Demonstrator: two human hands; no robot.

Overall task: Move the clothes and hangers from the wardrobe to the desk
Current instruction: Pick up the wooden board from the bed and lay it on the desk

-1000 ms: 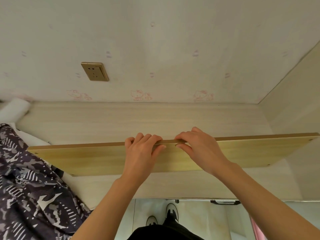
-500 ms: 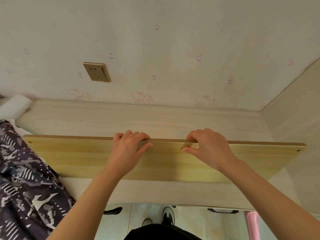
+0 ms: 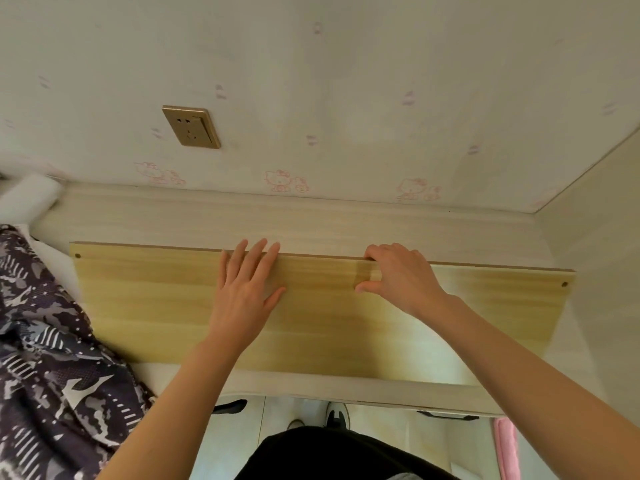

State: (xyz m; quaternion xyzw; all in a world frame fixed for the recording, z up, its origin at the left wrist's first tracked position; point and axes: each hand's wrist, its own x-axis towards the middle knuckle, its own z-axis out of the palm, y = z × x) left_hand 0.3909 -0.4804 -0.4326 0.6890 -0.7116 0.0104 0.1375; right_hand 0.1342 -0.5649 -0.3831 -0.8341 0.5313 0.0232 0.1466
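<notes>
Pale wallpaper (image 3: 346, 81) printed with faint pink cartoon cats fills the far half of the view, and a brass-coloured socket (image 3: 191, 126) sits on it at the left. Below it runs a light wood-grain desk (image 3: 311, 220), its right end meeting a plain side panel (image 3: 595, 237) that is cut off by the frame edge.

On the desk lies a long yellowish wooden board (image 3: 156, 299), flat or nearly so, with a small hole near each far corner; how much of its near edge rests on the desk cannot be made out.

At the left, a dark patterned garment (image 3: 52, 358) in purple-grey and white is heaped on the desk and spills off the near left corner of the picture, so its full shape is hidden. No hanger can be made out in it. Something white and rolled (image 3: 31, 195) lies blurred at the far left edge.

On the board, the left hand (image 3: 244, 292) lies palm down, fingers stretched and slightly spread, tips reaching the far edge. Next to it, the right hand (image 3: 401, 275) curls its fingers over that far edge with the thumb pressed on the top face, clamping the board.

Beneath the desk edge, a dark drawer handle (image 3: 446, 416), a shoe (image 3: 337, 415) and a strip of something pink (image 3: 504, 445) show only in part.
</notes>
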